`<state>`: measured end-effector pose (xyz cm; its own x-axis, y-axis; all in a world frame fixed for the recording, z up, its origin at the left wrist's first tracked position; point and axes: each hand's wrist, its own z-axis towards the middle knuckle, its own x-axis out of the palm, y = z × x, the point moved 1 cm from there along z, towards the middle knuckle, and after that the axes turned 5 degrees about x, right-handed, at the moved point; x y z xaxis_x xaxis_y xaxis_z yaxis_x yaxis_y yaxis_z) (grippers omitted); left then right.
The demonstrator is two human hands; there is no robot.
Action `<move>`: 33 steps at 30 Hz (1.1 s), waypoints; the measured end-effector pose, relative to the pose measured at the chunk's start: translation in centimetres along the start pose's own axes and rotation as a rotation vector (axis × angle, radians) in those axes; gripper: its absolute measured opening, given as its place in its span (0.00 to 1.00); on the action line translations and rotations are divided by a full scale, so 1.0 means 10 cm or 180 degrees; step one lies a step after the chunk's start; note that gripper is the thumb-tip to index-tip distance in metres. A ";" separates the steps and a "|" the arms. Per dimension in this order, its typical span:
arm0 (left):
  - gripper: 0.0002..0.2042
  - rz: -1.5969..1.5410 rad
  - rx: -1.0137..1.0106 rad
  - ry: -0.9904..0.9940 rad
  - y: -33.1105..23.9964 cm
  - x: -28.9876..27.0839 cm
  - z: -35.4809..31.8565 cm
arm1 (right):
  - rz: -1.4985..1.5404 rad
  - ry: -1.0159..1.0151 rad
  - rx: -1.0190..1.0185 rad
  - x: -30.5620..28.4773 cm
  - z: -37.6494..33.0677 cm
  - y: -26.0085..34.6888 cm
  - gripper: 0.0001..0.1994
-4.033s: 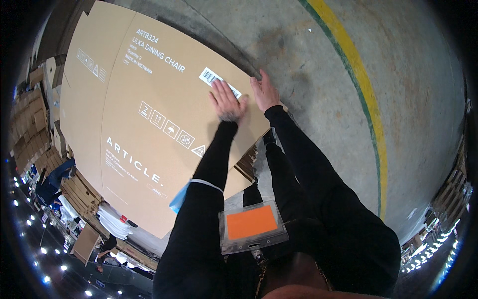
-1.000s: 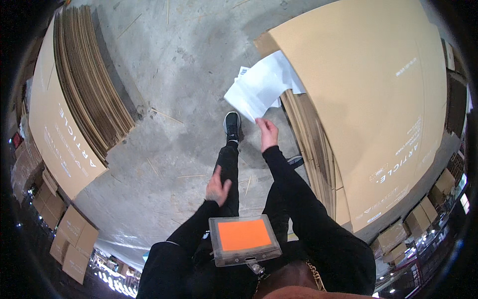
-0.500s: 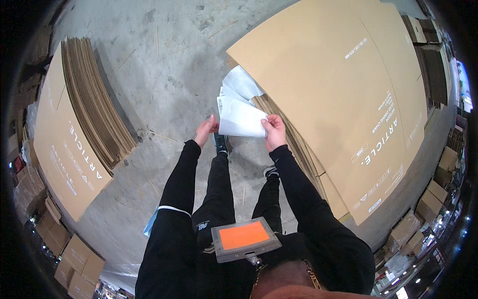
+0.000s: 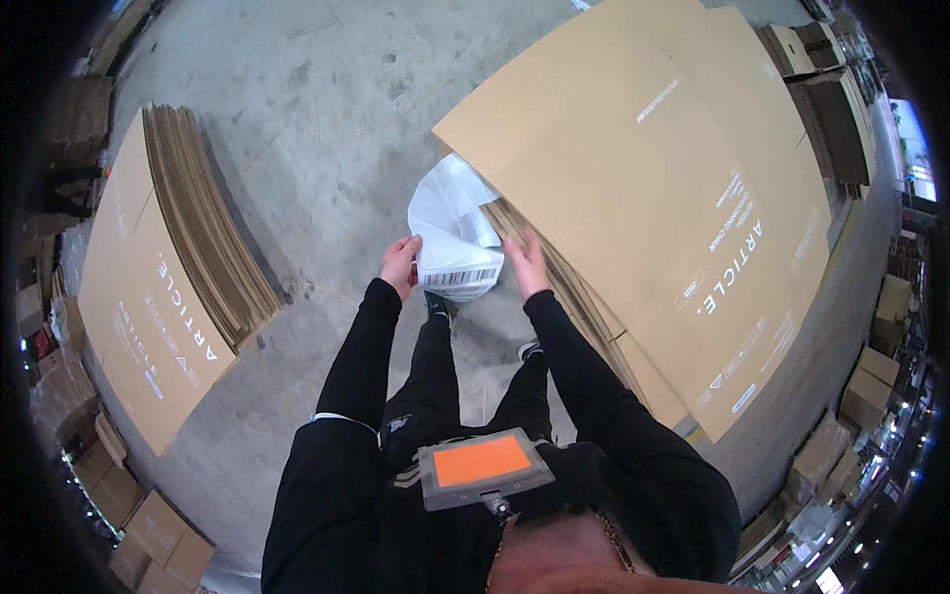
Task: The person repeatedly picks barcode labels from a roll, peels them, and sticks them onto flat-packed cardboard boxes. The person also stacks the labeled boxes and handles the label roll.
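A white label sheet (image 4: 457,255), a long curled strip with barcodes printed on its lower part, hangs in front of me. My left hand (image 4: 400,265) pinches its left edge between thumb and fingers. To the right of the strip is my right hand (image 4: 527,263), fingers apart and holding nothing, close to the sheet's edge and the side of the flat cardboard stack (image 4: 643,188). The strip's upper end folds over beside that stack's near-left edge.
Another stack of flattened cardboard (image 4: 163,287) lies on the left of the concrete floor (image 4: 327,109). More boxes (image 4: 163,535) line the lower left, and cardboard piles (image 4: 826,109) stand at the far right. An orange badge (image 4: 482,460) hangs at my chest.
My right hand has let go of the sheet and opened beside it. My left hand now grips its left edge. The barcoded part has turned into view.
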<state>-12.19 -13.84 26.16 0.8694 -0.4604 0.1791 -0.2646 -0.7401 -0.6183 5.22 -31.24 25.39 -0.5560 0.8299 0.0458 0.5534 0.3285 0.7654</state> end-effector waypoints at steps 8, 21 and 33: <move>0.16 0.0172 -0.0174 0.0388 -0.32 0.16 -0.26 | 0.1002 0.1021 0.0437 -0.11 -0.27 0.00 0.12; 0.14 0.0807 -0.0145 0.0212 -0.39 0.41 -0.61 | -0.1956 -0.0813 -0.2557 -0.09 -0.74 0.61 0.15; 0.12 0.0927 -0.0365 0.0201 -0.39 0.52 -0.57 | -0.3079 0.0487 -0.3259 0.34 -0.99 0.81 0.16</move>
<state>-8.99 -16.12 33.84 0.7236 -0.6879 0.0566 -0.5470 -0.6215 -0.5608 1.69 -30.17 38.13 -0.5481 0.3912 -0.7393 -0.7296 0.2085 0.6513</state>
